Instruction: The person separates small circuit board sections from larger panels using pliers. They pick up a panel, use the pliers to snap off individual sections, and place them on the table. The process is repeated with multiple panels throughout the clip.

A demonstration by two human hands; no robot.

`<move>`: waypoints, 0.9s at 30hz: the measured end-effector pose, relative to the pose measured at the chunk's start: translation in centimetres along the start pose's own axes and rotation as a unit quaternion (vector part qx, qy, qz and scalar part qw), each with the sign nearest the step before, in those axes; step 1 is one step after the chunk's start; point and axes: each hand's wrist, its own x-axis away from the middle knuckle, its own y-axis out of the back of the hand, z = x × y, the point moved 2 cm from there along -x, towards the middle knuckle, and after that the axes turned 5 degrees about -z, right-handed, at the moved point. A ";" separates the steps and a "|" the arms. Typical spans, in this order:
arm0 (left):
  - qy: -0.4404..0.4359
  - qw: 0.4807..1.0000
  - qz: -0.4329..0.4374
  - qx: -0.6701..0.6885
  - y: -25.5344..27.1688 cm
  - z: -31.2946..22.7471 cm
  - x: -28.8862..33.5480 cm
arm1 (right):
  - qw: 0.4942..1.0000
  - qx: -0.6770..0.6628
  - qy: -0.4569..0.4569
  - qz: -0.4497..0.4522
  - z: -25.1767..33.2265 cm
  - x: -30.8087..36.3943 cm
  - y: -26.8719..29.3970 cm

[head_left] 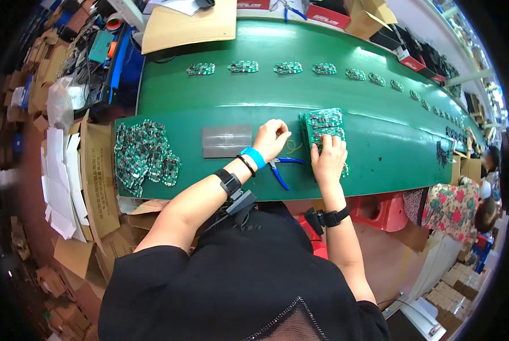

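My left hand (pixel 271 140) is over the middle of the green bench, its fingers curled together in a pinch. Whatever may be between those fingertips is too small to make out. Just right of it a thin yellowish loop (pixel 293 146) lies on the bench. My right hand (pixel 329 159) grips the near part of a stack of green circuit boards (pixel 325 119), thumb on the left side and fingers across the top. Between my hands and nearer to me lie blue-handled cutters (pixel 284 173). A flat grey plate (pixel 227 142) sits left of my left hand.
A heap of small circuit boards (pixel 143 156) covers the bench's left end. Across the far strip runs a row of single boards (pixel 243 67). Cardboard (pixel 192 28) lies at the back left. A red stool (pixel 382 211) and a person in a flowered top (pixel 450 207) are at right.
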 end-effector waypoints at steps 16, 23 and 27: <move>-0.098 0.917 0.115 -0.370 -6.2 4.0 0.4 | 0.990 -0.124 -0.029 0.054 -3.9 2.5 2.8; 0.064 0.997 -0.016 0.040 5.4 1.2 6.6 | 0.984 -0.169 0.044 0.045 -5.7 2.5 2.5; 0.189 0.966 -0.157 0.084 13.5 3.3 17.7 | 0.962 -0.245 0.071 0.093 -5.4 2.7 3.9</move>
